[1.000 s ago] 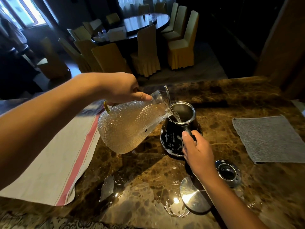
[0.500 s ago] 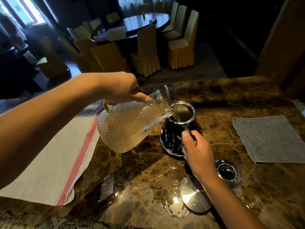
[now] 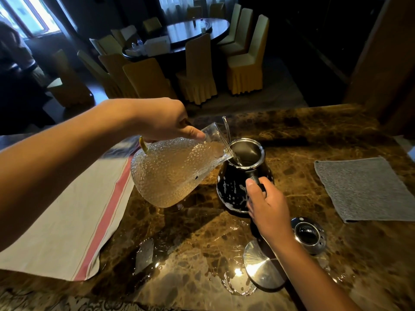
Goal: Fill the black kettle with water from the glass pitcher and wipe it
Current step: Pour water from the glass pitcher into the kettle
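Left hand (image 3: 161, 122): grips tilted glass pitcher (image 3: 173, 171), spout over the kettle mouth.
Right hand (image 3: 267, 205): grips handle of black kettle (image 3: 233, 187), mid-counter (image 3: 292, 135).
Risk: overtilting would likely overflow the kettle, spilling onto wet marble.

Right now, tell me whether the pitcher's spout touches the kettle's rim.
Cannot tell. In the head view the glass pitcher spout overlaps the black kettle rim's near-left edge, but neither contact nor a gap shows plainly.
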`<state>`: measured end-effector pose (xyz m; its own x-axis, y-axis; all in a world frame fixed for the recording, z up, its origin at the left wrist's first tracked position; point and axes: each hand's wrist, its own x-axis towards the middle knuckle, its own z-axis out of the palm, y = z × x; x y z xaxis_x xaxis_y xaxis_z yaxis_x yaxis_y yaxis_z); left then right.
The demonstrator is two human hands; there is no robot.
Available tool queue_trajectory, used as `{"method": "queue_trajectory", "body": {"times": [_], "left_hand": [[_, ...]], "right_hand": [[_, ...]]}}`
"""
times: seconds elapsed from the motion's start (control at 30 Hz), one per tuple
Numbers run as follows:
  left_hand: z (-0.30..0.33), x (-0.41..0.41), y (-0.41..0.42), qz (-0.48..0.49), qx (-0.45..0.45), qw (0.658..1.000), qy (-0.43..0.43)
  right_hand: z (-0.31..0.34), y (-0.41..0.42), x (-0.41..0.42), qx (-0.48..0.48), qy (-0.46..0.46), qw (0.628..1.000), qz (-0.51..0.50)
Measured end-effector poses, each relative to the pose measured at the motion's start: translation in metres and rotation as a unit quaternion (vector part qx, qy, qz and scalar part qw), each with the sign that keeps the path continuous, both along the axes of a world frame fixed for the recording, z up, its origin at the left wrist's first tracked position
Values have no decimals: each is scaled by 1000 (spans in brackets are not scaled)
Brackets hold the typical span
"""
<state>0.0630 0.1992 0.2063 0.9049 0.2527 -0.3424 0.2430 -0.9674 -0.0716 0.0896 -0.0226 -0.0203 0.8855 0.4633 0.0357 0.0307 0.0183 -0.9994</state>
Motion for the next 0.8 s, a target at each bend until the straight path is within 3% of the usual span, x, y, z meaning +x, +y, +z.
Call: {"method": "queue_trajectory", "body": {"times": [0.8], "left_hand": [[0,1,0,-11,20,1000,3]], "right_hand": [[3,-1,0,-20,-16,1000,-8]]}}
